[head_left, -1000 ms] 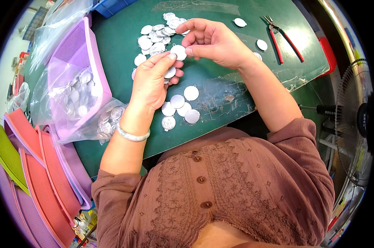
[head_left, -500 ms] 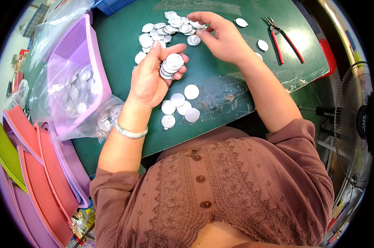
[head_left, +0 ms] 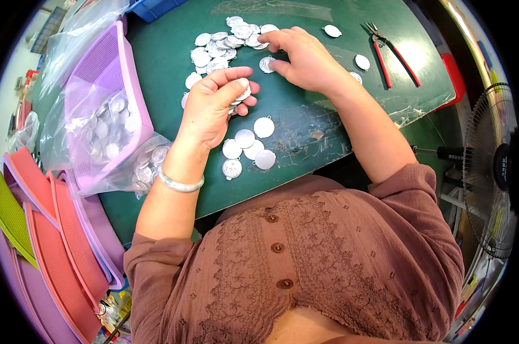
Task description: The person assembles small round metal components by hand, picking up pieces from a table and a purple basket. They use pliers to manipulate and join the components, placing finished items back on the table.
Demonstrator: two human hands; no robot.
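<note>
My left hand point(head_left: 212, 103) is closed around a small stack of silver medallions point(head_left: 242, 96), its thumb pressed over them and hiding most. To its right, my right hand point(head_left: 305, 62) reaches palm down over the edge of a pile of silver medallions point(head_left: 216, 49). Its thumb tip is at a single medallion point(head_left: 266, 64), and its index finger reaches toward the pile; the fingers are apart. Nearer to me, several loose medallions point(head_left: 244, 138) lie on the green table point(head_left: 305, 149), mostly with plain faces up.
Red-handled nippers point(head_left: 388, 54) lie at the right, near a few stray medallions point(head_left: 332, 31). On the left are a purple basket point(head_left: 134, 86), plastic bags of medallions point(head_left: 107, 123) and stacked colored baskets point(head_left: 59, 252). A fan point(head_left: 488, 172) stands beyond the table's right edge.
My left thumb has come down over the stack, covering the medallion faces that showed before. My right hand has shifted slightly nearer to me, its thumb now at the single medallion.
</note>
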